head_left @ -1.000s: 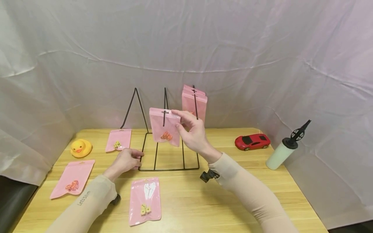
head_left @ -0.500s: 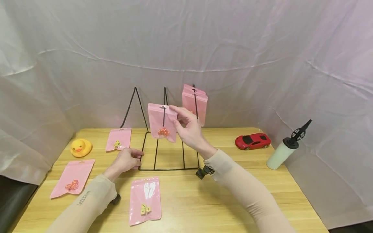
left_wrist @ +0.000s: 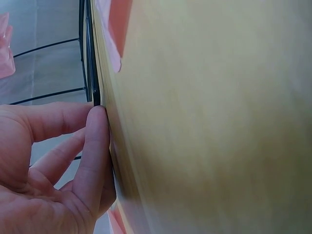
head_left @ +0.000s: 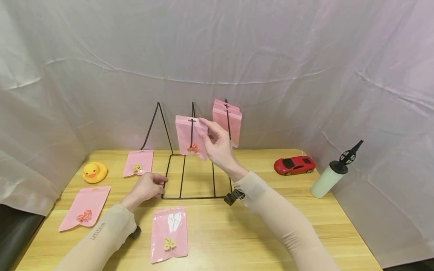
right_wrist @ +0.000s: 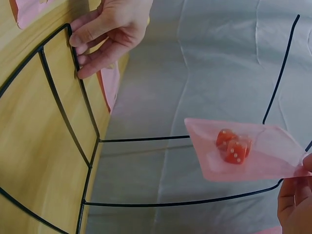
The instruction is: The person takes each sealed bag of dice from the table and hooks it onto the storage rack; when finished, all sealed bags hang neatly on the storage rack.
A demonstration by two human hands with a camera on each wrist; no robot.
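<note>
My right hand (head_left: pixel 220 146) pinches the right edge of a pink zip bag (head_left: pixel 184 131) with orange-red dice (right_wrist: pixel 237 150) in it. The bag's hang hole is threaded on the middle prong of a black wire rack (head_left: pixel 200 197); the prong's tip shows in front of the bag. With thumb and fingers, my left hand (head_left: pixel 146 187) holds the left side of the rack's base wire, seen closely in the left wrist view. More pink bags (head_left: pixel 234 122) hang on the right prong. The left prong (head_left: pixel 150 126) carries nothing.
Pink bags of dice lie on the wooden table (head_left: pixel 271 226): one yellow-dice bag (head_left: pixel 139 160) behind my left hand, another (head_left: pixel 169 226) in front, and a red-dice bag (head_left: pixel 84 203) at left. A rubber duck (head_left: pixel 95 172), red toy car (head_left: pixel 294 165) and green pump (head_left: pixel 326 182) stand around.
The held bag has moved upward and back along the middle prong, with more of the prong now in front of it. My left hand has stayed on the rack.
</note>
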